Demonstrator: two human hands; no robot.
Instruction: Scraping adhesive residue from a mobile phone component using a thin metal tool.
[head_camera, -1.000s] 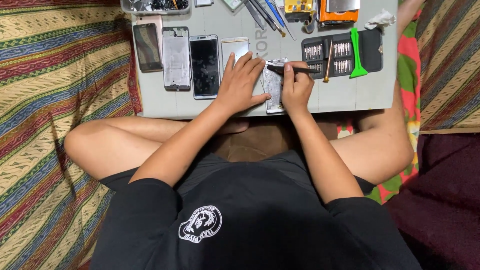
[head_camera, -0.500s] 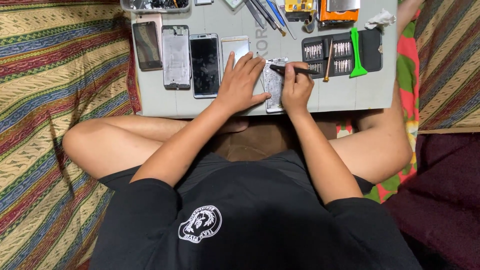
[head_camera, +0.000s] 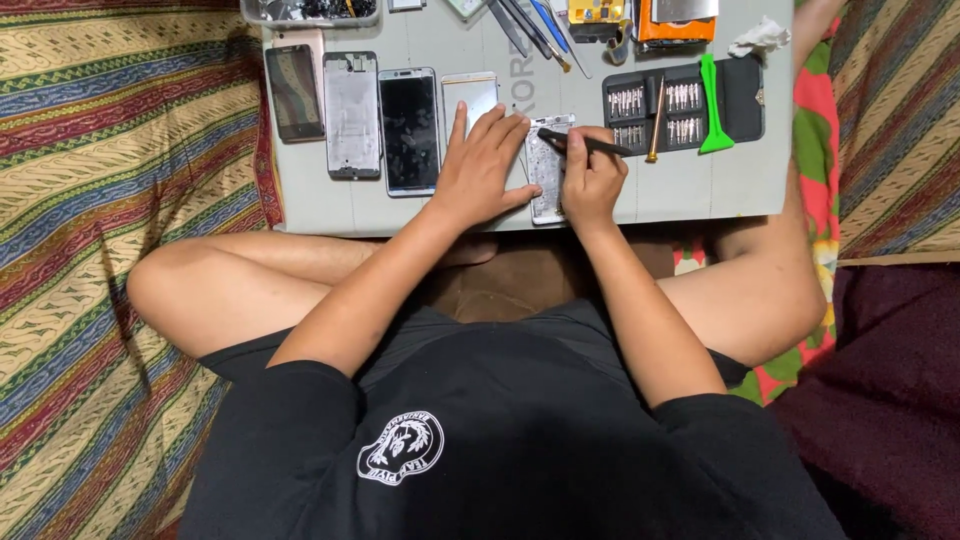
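Overhead view of a seated person at a grey work board (head_camera: 700, 190). The left hand (head_camera: 480, 165) lies flat, fingers spread, pressing an opened phone (head_camera: 545, 170) down. The right hand (head_camera: 592, 180), fingers curled closed, grips a black tool (head_camera: 590, 143) over it. 4 phones (head_camera: 410, 130) lie left.

Black short-sleeved cotton T-shirt (head_camera: 520, 440) with a small round white printed emblem (head_camera: 401, 447) on the chest; arms and legs bare, no watch or rings visible
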